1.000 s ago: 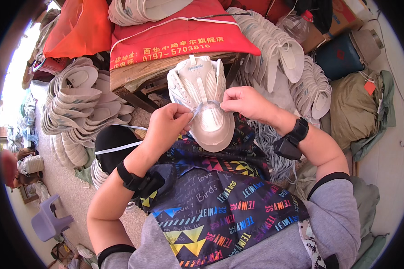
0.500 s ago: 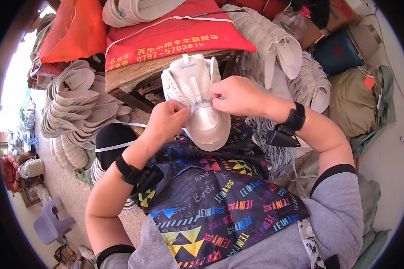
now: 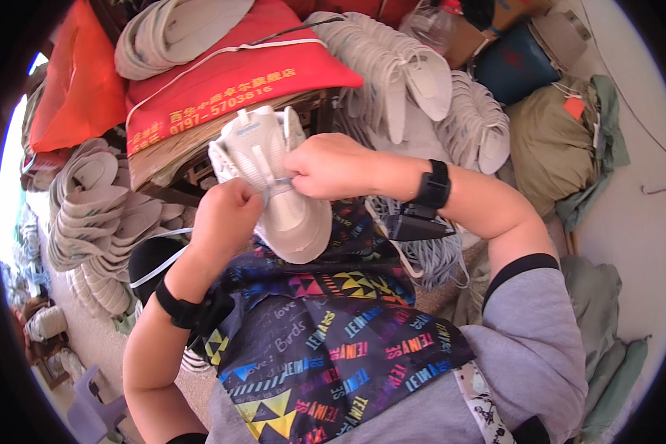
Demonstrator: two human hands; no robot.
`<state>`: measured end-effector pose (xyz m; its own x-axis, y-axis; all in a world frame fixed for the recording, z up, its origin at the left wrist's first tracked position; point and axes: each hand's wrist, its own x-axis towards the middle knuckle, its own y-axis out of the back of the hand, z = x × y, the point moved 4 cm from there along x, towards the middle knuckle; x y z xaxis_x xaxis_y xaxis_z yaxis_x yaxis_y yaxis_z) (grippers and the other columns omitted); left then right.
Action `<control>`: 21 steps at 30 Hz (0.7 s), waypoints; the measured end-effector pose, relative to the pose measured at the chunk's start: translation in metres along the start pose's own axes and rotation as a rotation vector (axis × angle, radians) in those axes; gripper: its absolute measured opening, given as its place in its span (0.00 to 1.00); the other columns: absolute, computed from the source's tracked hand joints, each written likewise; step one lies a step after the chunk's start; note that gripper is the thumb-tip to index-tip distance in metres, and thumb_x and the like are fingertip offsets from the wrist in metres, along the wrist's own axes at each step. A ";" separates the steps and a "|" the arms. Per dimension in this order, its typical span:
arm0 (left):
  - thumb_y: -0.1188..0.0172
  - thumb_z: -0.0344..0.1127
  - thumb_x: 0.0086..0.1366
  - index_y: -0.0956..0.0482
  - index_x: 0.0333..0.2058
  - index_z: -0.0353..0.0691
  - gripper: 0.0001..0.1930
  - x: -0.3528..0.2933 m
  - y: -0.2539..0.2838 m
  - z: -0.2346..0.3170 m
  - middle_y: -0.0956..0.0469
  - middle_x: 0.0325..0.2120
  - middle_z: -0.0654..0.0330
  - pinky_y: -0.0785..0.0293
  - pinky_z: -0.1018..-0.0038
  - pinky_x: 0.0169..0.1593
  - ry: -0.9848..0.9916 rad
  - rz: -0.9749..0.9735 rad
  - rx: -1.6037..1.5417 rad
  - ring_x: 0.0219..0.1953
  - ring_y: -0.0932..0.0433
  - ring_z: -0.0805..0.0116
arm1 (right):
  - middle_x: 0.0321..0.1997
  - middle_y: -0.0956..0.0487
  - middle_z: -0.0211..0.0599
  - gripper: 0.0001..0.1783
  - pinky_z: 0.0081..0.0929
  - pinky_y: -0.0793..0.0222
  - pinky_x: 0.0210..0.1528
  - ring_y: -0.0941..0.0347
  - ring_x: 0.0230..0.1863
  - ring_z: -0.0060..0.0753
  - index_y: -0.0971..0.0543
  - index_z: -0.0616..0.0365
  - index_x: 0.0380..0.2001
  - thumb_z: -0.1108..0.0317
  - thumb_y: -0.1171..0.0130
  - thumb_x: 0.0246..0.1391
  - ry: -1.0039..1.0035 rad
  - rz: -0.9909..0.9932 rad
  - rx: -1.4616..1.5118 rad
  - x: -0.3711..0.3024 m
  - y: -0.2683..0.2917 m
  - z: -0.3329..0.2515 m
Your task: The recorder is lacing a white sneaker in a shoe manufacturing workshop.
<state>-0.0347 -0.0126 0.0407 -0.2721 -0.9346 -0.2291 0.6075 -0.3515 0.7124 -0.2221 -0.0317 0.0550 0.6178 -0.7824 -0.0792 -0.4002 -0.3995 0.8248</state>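
A white shoe upper [image 3: 297,231] rests over my lap, its rounded toe toward me and its tongue leaning at the wooden bench edge. Across its front lacing area runs a light blue-grey shoelace [image 3: 277,183]. My left hand [image 3: 226,216] is closed at the left side of the shoe, with one stretch of the lace pinched in its fingers. At the shoe's right side, my right hand [image 3: 329,166] is curled closed on the lace; its fingertips are partly hidden. Both hands sit close against the upper.
A red bag [image 3: 229,66] covers the wooden bench [image 3: 152,166] beyond the shoe. Stacks of white shoe pieces stand left [image 3: 89,214] and right [image 3: 422,74]. Grey-blue laces [image 3: 436,263] hang beside my right forearm. A purple stool [image 3: 89,407] stands at lower left.
The whole view has shifted, so the shoe and both hands appear farther left. Both hands keep hold of the lace, and the left fingers look more tightly curled.
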 end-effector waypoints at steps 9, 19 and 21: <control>0.29 0.34 0.45 0.25 0.38 0.44 0.20 -0.010 0.031 0.041 0.30 0.41 0.60 0.33 0.61 0.50 -0.691 0.198 0.485 0.50 0.32 0.58 | 0.33 0.24 0.39 0.10 0.40 0.33 0.44 0.27 0.41 0.43 0.24 0.57 0.28 0.63 0.37 0.47 0.338 -0.078 -0.396 0.002 0.017 -0.028; 0.31 0.33 0.45 0.20 0.32 0.48 0.13 0.003 0.037 0.016 0.29 0.35 0.64 0.38 0.64 0.50 -0.602 -0.084 0.420 0.48 0.31 0.61 | 0.35 0.29 0.35 0.03 0.38 0.33 0.48 0.30 0.43 0.41 0.22 0.56 0.29 0.71 0.39 0.48 0.605 0.139 0.024 0.027 0.007 -0.031; 0.30 0.33 0.44 0.21 0.30 0.47 0.13 0.004 0.035 0.014 0.29 0.34 0.64 0.37 0.64 0.49 -0.641 -0.030 0.441 0.47 0.31 0.61 | 0.34 0.30 0.36 0.02 0.37 0.33 0.47 0.31 0.42 0.42 0.21 0.56 0.27 0.74 0.40 0.47 0.515 0.150 0.151 0.031 0.005 -0.028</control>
<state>-0.0249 -0.0280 0.0738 -0.7437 -0.6638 0.0795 0.2760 -0.1966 0.9408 -0.1859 -0.0442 0.0721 0.7824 -0.5161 0.3486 -0.5786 -0.3951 0.7136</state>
